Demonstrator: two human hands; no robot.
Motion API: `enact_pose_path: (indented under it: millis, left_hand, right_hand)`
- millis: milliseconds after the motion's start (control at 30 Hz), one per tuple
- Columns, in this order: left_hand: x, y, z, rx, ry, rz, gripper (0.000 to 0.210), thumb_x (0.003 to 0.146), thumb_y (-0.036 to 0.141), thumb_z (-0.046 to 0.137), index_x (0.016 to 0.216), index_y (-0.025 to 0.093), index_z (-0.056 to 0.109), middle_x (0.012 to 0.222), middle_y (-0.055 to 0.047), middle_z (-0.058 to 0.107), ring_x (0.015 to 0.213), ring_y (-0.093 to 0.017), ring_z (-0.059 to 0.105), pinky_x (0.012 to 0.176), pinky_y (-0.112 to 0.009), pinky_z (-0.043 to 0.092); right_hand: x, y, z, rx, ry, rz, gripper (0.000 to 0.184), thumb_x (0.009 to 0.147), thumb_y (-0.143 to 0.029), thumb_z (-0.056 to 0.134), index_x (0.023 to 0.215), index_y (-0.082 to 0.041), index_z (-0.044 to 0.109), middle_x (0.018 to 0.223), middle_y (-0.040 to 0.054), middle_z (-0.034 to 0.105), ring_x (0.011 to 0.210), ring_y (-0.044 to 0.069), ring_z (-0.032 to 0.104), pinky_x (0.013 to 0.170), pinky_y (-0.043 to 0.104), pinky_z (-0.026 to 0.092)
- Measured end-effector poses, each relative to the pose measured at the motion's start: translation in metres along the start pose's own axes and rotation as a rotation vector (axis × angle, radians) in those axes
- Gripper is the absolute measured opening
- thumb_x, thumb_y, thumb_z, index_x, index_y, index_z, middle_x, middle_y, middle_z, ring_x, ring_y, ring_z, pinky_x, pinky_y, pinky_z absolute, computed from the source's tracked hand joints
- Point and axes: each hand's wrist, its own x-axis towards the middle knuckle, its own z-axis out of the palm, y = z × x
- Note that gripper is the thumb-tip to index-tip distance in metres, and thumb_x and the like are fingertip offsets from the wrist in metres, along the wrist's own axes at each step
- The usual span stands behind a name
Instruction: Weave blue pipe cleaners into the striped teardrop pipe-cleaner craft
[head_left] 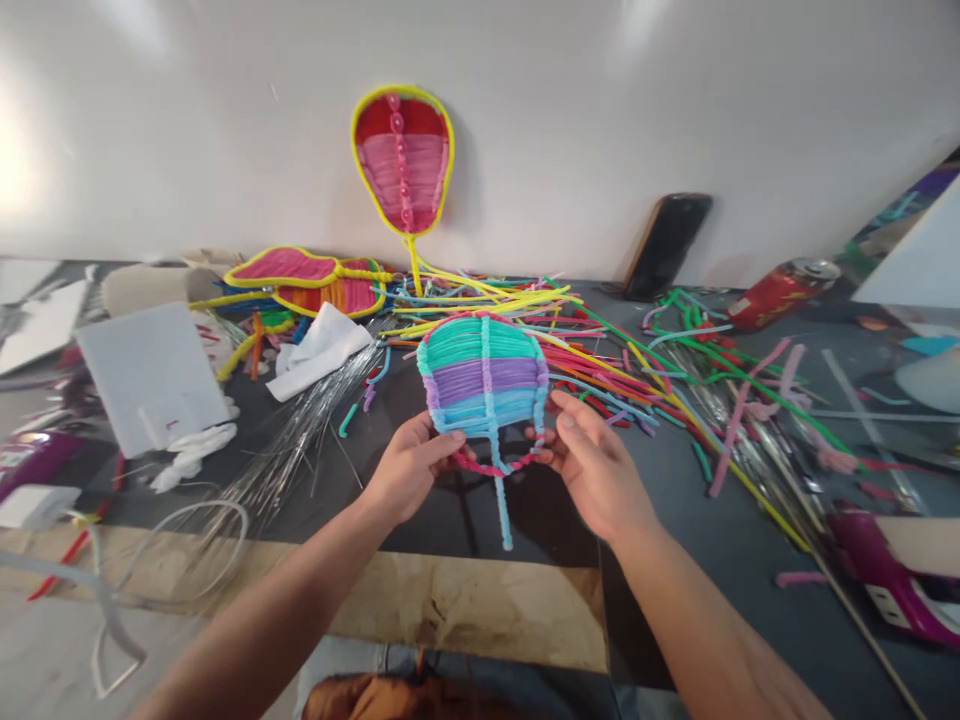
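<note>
A: Where does the work stand?

B: Two bare hands present a striped panel, banded green, purple and blue, at the center of the frame, above a dark worktop. The step in hand looks like holding and checking the piece, its lower section open between the blue band and the crimson lower rim.

A: And the next move?

B: In our judgment, it calls for a steady hold on the rim, as the wound bands look soft and the bare lower part could bend. The light-blue stem hangs free below.

A: The hands?

B: The left hand is closed on the lower left edge, thumb in front, fingers behind. The right hand is looser and half curled, its fingertips gripping the lower right edge; whether its thumb presses there is hard to tell.

A: Nearby?

B: Loose fuzzy stems fan out right of the panel; a yellow-edged pink piece stands at upper center.
</note>
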Motion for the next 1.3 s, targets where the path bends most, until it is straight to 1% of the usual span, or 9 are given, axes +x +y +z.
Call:
enact_pose_path:
  millis: [100,167,400,633,1033,1133,1200,1233,1300]
  left_hand:
    - [0.001,0.0,-0.001,0.004,-0.022,0.008,0.014,0.069,0.02,0.073,0.074,0.012,0.063,0.062,-0.001,0.064,0.055,-0.01,0.059,0.053,-0.018,0.048]
    - [-0.001,-0.001,0.0,-0.008,-0.043,0.007,0.014,0.07,0.019,0.072,0.077,0.012,0.063,0.065,-0.002,0.066,0.057,-0.01,0.061,0.055,-0.018,0.049]
    - [-0.006,-0.008,0.008,-0.076,-0.081,-0.092,0.032,0.064,0.019,0.08,0.091,0.012,0.063,0.08,-0.008,0.072,0.075,-0.022,0.07,0.072,-0.035,0.056]
    - [-0.005,-0.012,0.007,-0.04,0.003,-0.077,0.029,0.061,0.02,0.082,0.083,0.012,0.065,0.076,-0.005,0.073,0.07,-0.019,0.07,0.069,-0.029,0.057]
    - [-0.001,-0.013,0.006,-0.012,0.04,-0.058,0.03,0.059,0.021,0.083,0.081,0.012,0.065,0.072,-0.004,0.072,0.066,-0.017,0.069,0.069,-0.03,0.057]
    - [-0.001,-0.012,0.006,0.002,0.057,-0.036,0.028,0.059,0.02,0.083,0.079,0.012,0.065,0.069,-0.003,0.07,0.063,-0.015,0.067,0.065,-0.028,0.057]
    - [-0.001,-0.009,0.004,-0.006,0.068,-0.015,0.026,0.059,0.019,0.083,0.078,0.012,0.065,0.068,-0.002,0.07,0.062,-0.015,0.066,0.063,-0.027,0.056]
    - [-0.001,-0.006,0.002,-0.016,0.081,0.005,0.025,0.059,0.019,0.082,0.077,0.012,0.066,0.068,-0.002,0.069,0.062,-0.015,0.066,0.062,-0.027,0.056]
    - [0.001,0.0,-0.003,-0.047,0.123,0.07,0.025,0.059,0.017,0.082,0.078,0.013,0.066,0.069,-0.001,0.069,0.063,-0.015,0.066,0.063,-0.027,0.056]
  right_hand:
    - [-0.002,-0.002,0.004,0.12,-0.061,0.088,0.024,0.076,-0.04,0.07,0.092,-0.023,0.063,0.071,-0.0037,0.056,0.06,0.009,0.053,0.051,0.02,0.044]
    - [-0.003,-0.003,0.007,0.138,-0.095,0.107,0.02,0.075,-0.038,0.071,0.078,-0.021,0.062,0.061,-0.0049,0.053,0.055,0.008,0.05,0.049,0.018,0.041]
    - [-0.005,0.005,0.011,0.165,-0.116,0.085,0.022,0.072,-0.037,0.074,0.082,-0.02,0.063,0.068,-0.0034,0.058,0.062,0.009,0.054,0.051,0.018,0.042]
    - [-0.006,0.012,0.012,0.004,-0.119,0.033,0.023,0.076,-0.041,0.069,0.082,-0.02,0.062,0.067,-0.0016,0.061,0.062,0.011,0.054,0.053,0.021,0.043]
    - [-0.005,0.016,0.013,0.036,-0.126,0.043,0.023,0.076,-0.04,0.069,0.084,-0.02,0.06,0.068,-0.0025,0.06,0.062,0.01,0.055,0.051,0.019,0.043]
    - [-0.003,0.013,0.009,-0.108,-0.175,-0.012,0.023,0.082,-0.043,0.061,0.084,-0.02,0.059,0.068,-0.0016,0.061,0.058,0.011,0.056,0.053,0.023,0.045]
    - [0.002,0.006,-0.001,-0.337,-0.169,-0.116,0.026,0.087,-0.044,0.053,0.087,-0.02,0.061,0.074,0.0011,0.065,0.059,0.013,0.058,0.056,0.026,0.048]
    - [0.006,0.002,-0.009,-0.487,-0.123,-0.202,0.027,0.088,-0.044,0.05,0.091,-0.02,0.062,0.08,0.0031,0.067,0.063,0.015,0.06,0.06,0.029,0.049]
    - [0.018,-0.005,-0.027,-0.766,0.106,-0.458,0.027,0.09,-0.039,0.047,0.103,-0.021,0.063,0.095,0.0068,0.069,0.083,0.021,0.063,0.075,0.036,0.05]
